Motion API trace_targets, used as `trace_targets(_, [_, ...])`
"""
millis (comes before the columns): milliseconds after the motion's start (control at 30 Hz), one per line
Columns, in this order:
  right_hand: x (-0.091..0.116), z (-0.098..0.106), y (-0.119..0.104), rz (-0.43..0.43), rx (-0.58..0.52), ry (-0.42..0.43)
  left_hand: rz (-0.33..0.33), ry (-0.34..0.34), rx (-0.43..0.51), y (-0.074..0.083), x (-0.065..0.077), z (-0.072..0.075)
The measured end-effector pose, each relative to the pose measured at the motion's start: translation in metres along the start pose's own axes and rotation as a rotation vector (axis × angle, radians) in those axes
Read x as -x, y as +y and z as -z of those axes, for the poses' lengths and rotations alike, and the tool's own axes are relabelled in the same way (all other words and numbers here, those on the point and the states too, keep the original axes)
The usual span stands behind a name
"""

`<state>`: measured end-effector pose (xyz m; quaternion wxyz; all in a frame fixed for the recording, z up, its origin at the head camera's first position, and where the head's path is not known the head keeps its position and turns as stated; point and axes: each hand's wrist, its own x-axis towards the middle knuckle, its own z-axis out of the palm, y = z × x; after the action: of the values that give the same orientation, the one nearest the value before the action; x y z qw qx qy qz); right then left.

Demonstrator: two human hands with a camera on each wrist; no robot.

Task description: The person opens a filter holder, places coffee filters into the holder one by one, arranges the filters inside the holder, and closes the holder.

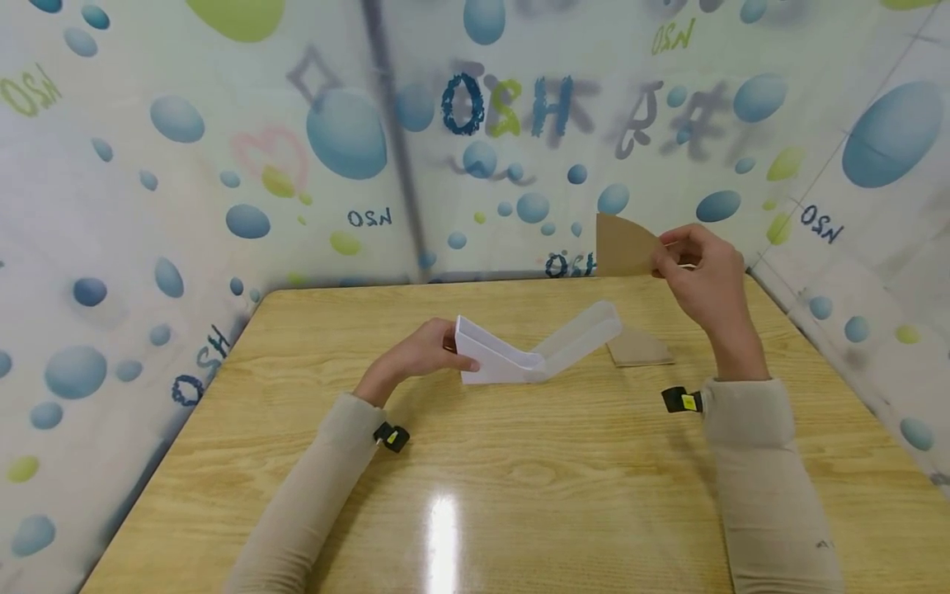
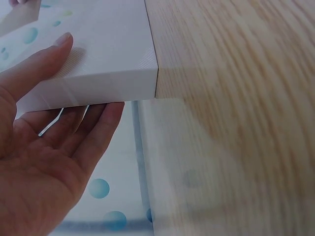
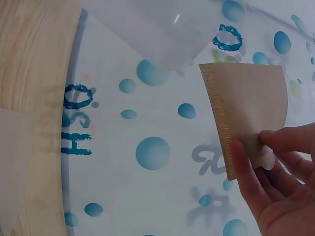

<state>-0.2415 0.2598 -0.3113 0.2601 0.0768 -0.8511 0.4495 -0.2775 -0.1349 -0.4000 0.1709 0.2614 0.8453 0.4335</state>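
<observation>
A white box (image 1: 493,363) with a translucent hinged lid (image 1: 582,338) swung out to the right sits on the table. My left hand (image 1: 425,351) grips its left end, thumb on the front face and fingers behind; the left wrist view shows the thumb against the box (image 2: 113,54). Raised above the far right of the table, my right hand (image 1: 705,268) pinches a brown paper coffee filter (image 1: 625,247) by its right corner. The right wrist view shows the crimped seam along the edge of this filter (image 3: 253,103). The box's inside is mostly hidden.
Another brown coffee filter, or a stack of them (image 1: 640,348), lies on the wooden table (image 1: 534,495) below my right hand, just beyond the lid's end. A patterned sheet wall (image 1: 334,247) stands behind the table's far edge and along both sides.
</observation>
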Motion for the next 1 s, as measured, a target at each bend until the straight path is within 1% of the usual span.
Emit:
trace_targets(167, [0.003, -0.002, -0.007, 0.037, 0.011, -0.003, -0.001, -0.001, -0.002, 0.000, 0.002, -0.001])
trace_targets(533, [0.007, -0.005, -0.024, 0.044, -0.013, 0.006, 0.009, 0.000, 0.000, 0.000, 0.002, -0.001])
trace_targets(700, [0.009, -0.009, -0.028, 0.037, -0.044, -0.022, 0.006, 0.002, 0.001, -0.002, 0.001, -0.001])
trace_targets(867, [0.008, -0.013, -0.030, 0.032, -0.050, -0.067, 0.005, 0.003, 0.006, -0.002, 0.002, -0.001])
trace_targets(1000, [0.009, -0.015, -0.030, 0.042, -0.052, -0.080, 0.003, 0.002, 0.005, -0.001, 0.002, 0.000])
